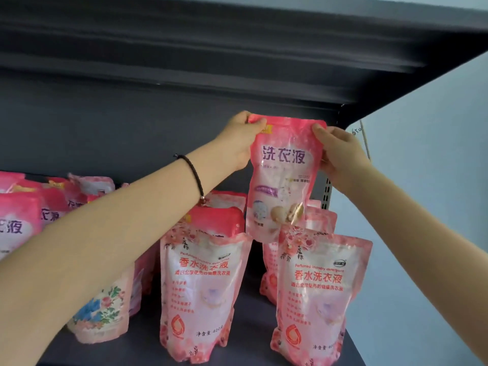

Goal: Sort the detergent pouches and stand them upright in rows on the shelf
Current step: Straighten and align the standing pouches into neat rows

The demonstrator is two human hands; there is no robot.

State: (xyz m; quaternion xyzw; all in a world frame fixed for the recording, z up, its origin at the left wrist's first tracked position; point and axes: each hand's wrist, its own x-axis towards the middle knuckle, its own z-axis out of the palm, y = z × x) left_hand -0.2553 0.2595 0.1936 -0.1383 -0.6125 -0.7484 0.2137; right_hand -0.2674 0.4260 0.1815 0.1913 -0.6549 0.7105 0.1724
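Head view. Left hand (241, 138) pinches top left corner of held pouch (284, 175), thumb on front. Right hand (340, 154) pinches its upper right edge. Held pouch is pink and upright, lifted above shelf board (250, 326), lower edge near tops of standing pouches; touching or not, cannot tell. Middle pouch (203, 291) and right pouch (317, 299) stand upright at front, apart, with more behind. Floral pouch (103, 313) stands under left forearm. Left pouches (18, 223) crowd together, some tilted. Black bracelet (194, 173) on left wrist.
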